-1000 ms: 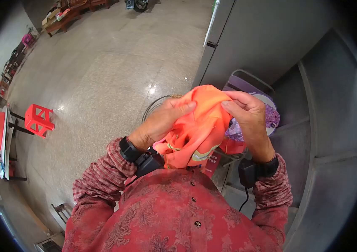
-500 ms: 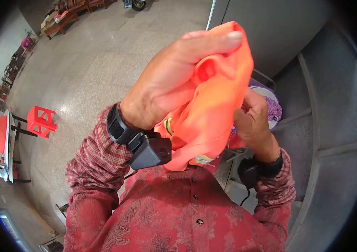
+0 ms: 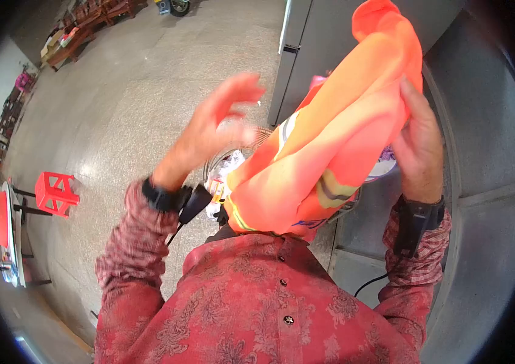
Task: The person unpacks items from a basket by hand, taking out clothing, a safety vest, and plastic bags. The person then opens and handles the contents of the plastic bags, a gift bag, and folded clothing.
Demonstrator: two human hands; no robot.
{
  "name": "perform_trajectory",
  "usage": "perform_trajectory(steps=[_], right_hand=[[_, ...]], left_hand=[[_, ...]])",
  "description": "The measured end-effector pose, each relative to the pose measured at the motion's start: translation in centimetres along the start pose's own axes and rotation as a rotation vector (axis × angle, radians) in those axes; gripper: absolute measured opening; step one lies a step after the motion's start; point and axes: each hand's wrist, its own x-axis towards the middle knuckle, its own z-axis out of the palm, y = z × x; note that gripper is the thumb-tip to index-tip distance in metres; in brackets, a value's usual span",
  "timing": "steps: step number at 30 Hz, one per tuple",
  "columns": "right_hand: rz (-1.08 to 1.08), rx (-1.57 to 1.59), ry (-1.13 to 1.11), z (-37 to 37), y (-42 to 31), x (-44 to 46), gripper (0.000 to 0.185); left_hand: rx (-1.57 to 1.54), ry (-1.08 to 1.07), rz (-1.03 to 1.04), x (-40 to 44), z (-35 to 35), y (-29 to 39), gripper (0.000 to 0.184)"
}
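A bright orange high-visibility garment [image 3: 354,127] with silver-and-yellow reflective bands hangs in loose folds in front of my chest. Its bunched upper end rises toward the top of the view, and some dark lettering shows near its lower edge. My right hand [image 3: 418,142] grips the cloth along its right side, thumb on the near face. Off to the left of the cloth, my left hand [image 3: 218,124] is apart from it with fingers spread, slightly blurred. Each wrist carries a black strapped device.
A grey cabinet-like panel [image 3: 354,36] stands ahead, with a grey wall [image 3: 488,121] on the right. Behind the garment are a white-rimmed basin [image 3: 385,170] and a plastic bag [image 3: 230,164]. A red stool [image 3: 56,194] and a table [image 3: 18,242] are at the left.
My left hand has let go of the garment and moved left and down. My right hand has moved right with the cloth, which is now more spread out and leans to the upper right.
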Motion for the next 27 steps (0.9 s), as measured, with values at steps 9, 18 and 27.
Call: perform_trajectory(steps=[9, 18, 27], right_hand=[[0.173, -0.198, -0.230, 13.1, 9.2, 2.0, 0.019], [-0.021, -0.582, -0.264, 11.4, 9.1, 9.2, 0.023], [-0.159, -1.591, 0.046, -10.5, 17.7, 0.9, 0.020]], left_hand=[[-0.255, 0.030, -0.421, -8.0, 5.9, -8.8, 0.091], [-0.725, 0.478, -0.485, -7.3, -1.4, -13.4, 0.083], [-0.597, 0.546, -0.671, -13.9, -20.3, -10.2, 0.055]])
